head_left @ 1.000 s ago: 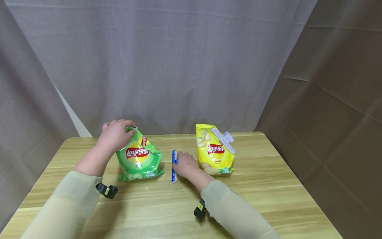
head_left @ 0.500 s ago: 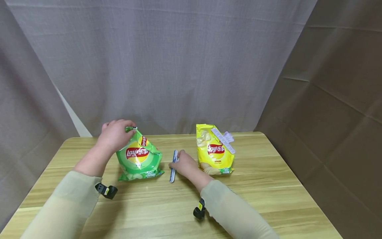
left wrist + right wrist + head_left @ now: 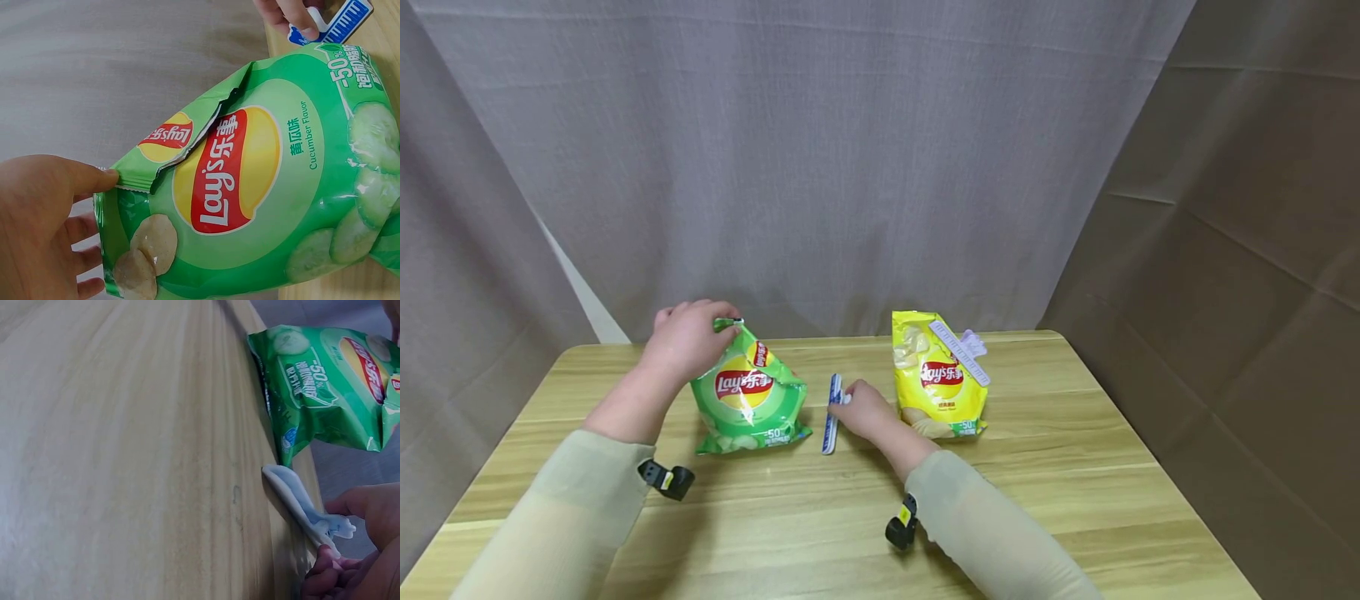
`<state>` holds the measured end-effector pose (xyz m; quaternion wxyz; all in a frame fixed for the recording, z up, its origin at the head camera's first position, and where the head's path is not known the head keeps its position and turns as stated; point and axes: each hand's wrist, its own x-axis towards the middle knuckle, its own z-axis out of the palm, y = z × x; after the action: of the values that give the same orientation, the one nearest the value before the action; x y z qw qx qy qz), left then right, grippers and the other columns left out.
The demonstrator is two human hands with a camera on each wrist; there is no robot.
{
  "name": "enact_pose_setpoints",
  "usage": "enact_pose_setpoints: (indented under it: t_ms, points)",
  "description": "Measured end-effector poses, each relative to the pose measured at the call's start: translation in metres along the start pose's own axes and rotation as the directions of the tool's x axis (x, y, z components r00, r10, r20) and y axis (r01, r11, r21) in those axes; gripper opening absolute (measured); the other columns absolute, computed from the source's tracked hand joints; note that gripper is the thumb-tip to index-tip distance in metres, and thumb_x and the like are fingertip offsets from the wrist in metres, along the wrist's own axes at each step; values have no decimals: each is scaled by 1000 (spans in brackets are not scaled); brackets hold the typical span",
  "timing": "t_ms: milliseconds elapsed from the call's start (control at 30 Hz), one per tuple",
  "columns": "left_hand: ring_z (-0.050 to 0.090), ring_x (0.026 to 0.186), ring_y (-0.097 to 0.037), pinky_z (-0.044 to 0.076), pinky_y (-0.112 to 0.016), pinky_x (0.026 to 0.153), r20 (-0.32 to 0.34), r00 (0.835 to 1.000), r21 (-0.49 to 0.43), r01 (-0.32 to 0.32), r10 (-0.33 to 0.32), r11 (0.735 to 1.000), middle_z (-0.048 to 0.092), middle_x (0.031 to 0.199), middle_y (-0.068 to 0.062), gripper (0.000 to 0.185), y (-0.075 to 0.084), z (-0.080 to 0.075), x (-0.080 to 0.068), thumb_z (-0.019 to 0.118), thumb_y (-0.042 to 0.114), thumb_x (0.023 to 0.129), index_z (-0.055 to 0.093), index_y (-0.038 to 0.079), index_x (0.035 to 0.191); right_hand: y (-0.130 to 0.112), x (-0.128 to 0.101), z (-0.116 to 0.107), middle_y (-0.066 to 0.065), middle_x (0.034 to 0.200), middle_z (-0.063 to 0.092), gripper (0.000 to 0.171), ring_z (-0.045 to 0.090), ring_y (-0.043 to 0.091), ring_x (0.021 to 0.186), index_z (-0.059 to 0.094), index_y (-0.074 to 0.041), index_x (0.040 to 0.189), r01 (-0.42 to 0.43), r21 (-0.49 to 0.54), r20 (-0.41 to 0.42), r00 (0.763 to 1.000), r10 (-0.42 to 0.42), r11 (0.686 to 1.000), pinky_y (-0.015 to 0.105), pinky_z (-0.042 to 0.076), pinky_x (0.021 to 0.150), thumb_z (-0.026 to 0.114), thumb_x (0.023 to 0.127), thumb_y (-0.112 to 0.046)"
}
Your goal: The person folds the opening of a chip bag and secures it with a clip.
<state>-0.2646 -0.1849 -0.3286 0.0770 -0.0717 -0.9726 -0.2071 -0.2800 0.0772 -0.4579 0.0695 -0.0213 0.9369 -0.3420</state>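
A green bag of potato chips (image 3: 748, 425) stands on the table at left, one top corner folded down in a slanting flap. My left hand (image 3: 691, 340) pinches its top edge; in the left wrist view the thumb (image 3: 94, 179) presses the folded flap, with the fingers behind the bag. Just right of the bag is a blue and white bag clip (image 3: 830, 435) with ruler-like marks. My right hand (image 3: 867, 411) holds this clip by its middle, thumb on one side and fingers on the other. In the right wrist view the clip (image 3: 290, 487) appears tilted, partly covered by the fingers.
A yellow bag of potato chips (image 3: 936, 404) stands right of my right hand, its slanted top corner held by a pale purple bag clip (image 3: 958, 352). The wooden table (image 3: 790, 525) meets a grey curtain (image 3: 850, 167) behind and a brown one (image 3: 1247, 275) at right.
The blue and white clip has turned in my right hand from face up towards its edge, and shifted slightly left. My left hand and the green bag look unmoved.
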Motion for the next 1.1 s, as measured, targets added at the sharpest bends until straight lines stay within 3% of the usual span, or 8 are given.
enact_pose_setpoints:
  t_ms: [300,533,900,1100]
  points:
    - [44,128,-42,18,-63,108,-6,1000,-10,0,0,1000,56,137,-19,32,-1,1,-1,59,25,99,63,11,128,1,2,3,12,98,61,46,56,23,89,61,4,110,-112,233,21,994,110,966,38,51,82,79,82,-28]
    - [45,126,-42,18,-63,108,-9,1000,-17,-6,5,1000,56,137,-20,32,-1,1,-1,59,25,99,63,11,127,2,2,1,11,96,59,47,54,23,88,60,3,109,-151,310,24,988,151,939,34,49,76,79,83,-31]
    - [44,127,-42,18,-63,108,-4,1000,-8,-10,10,1000,56,137,-20,31,-1,0,-1,59,24,99,64,11,127,1,2,1,10,91,61,39,56,19,77,62,2,100,-113,378,-20,991,130,919,28,47,65,84,77,-21]
    - [44,127,-42,18,-62,108,-6,1000,-2,-17,17,1000,56,137,-20,32,-1,0,-1,59,24,99,64,11,127,-5,4,-2,11,99,66,39,58,21,88,66,2,106,-72,410,-70,991,110,909,34,51,78,84,77,-19]
